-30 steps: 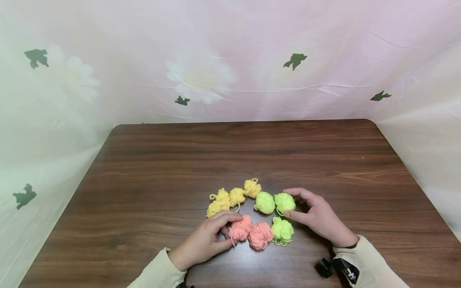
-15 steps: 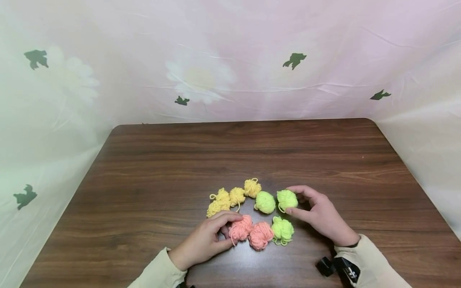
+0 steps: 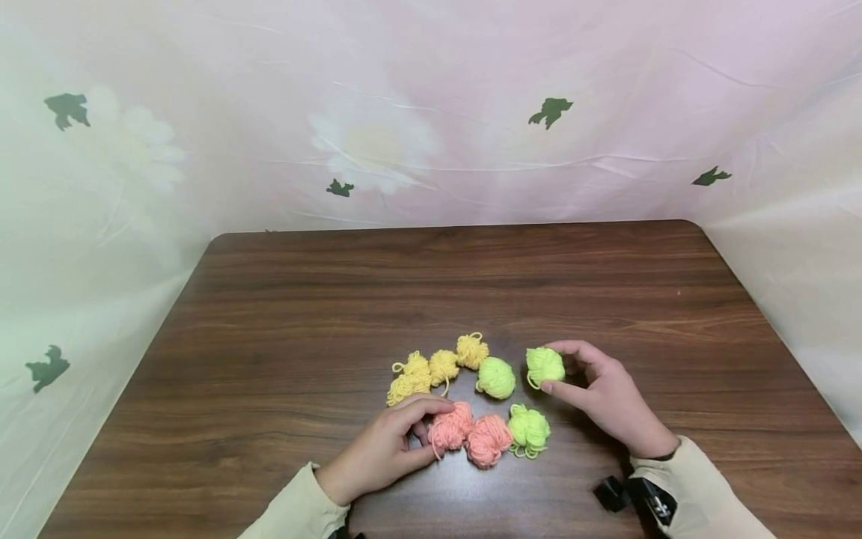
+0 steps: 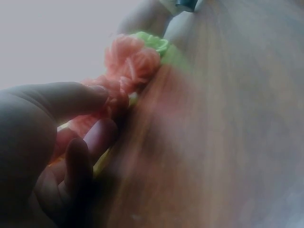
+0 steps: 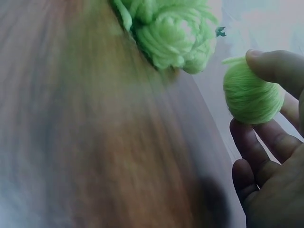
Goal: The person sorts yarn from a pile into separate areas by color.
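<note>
My right hand [image 3: 609, 400] pinches a small light-green yarn ball [image 3: 545, 367] between thumb and fingers; the right wrist view shows this green ball [image 5: 251, 92] held up off the table. My left hand [image 3: 387, 449] grips a pink yarn ball [image 3: 451, 427] at its left side, and this ball touches a second pink yarn ball [image 3: 488, 442]. Against that one's right side lies a green yarn ball [image 3: 529, 430] with loose loops. Another green yarn ball [image 3: 495, 378] rests farther back, beside a yellow yarn ball [image 3: 472, 351].
More yellow yarn balls [image 3: 412, 378] lie in a row behind my left hand. Everything rests on a brown wood-grain table [image 3: 431, 284]. A pale floral cloth [image 3: 431, 112] hangs behind and along both sides. A black device [image 3: 649, 501] is strapped to my right wrist.
My right hand has drawn its green yarn ball away from the neighbouring green one, moving right and slightly back. The left hand and the other balls stay in place.
</note>
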